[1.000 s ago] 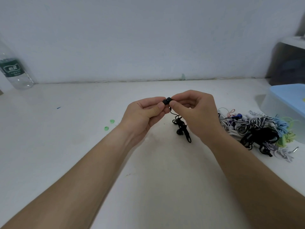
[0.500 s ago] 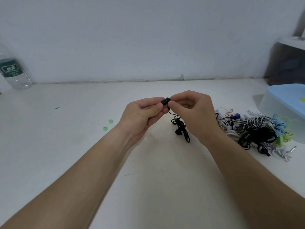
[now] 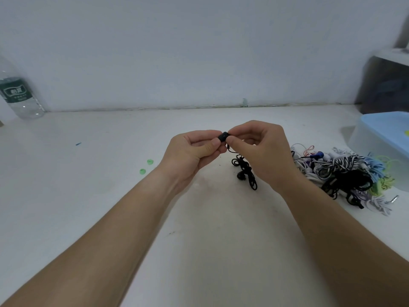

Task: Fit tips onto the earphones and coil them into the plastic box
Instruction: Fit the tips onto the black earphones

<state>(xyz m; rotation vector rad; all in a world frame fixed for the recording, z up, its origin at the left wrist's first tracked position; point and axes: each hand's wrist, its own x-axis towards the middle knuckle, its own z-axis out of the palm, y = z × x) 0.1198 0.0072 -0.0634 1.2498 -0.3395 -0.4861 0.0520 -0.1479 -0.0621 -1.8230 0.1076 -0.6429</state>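
Two hands: left hand (image 3: pixel 190 156) and right hand (image 3: pixel 263 156) are both pinching one small black earbud (image 3: pixel 223 136), fingers (image 3: pixel 232 142) curling tight, above the white counter (image 3: pixel 88 196).
Tangled black cord (image 3: pixel 245 171): dangling from it down to the counter.
Green round ear tips (image 3: pixel 150 161): lying left of the left wrist.
Pale blue plastic box (image 3: pixel 385 138): sitting far right, beside mixed earphones (image 3: pixel 345 173).

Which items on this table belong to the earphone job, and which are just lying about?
Job:
- black earbud, pinched between left hand and right hand
- its cable
- earphone pile
- green tips
- plastic box

Lying about:
- bottle
- blue speck
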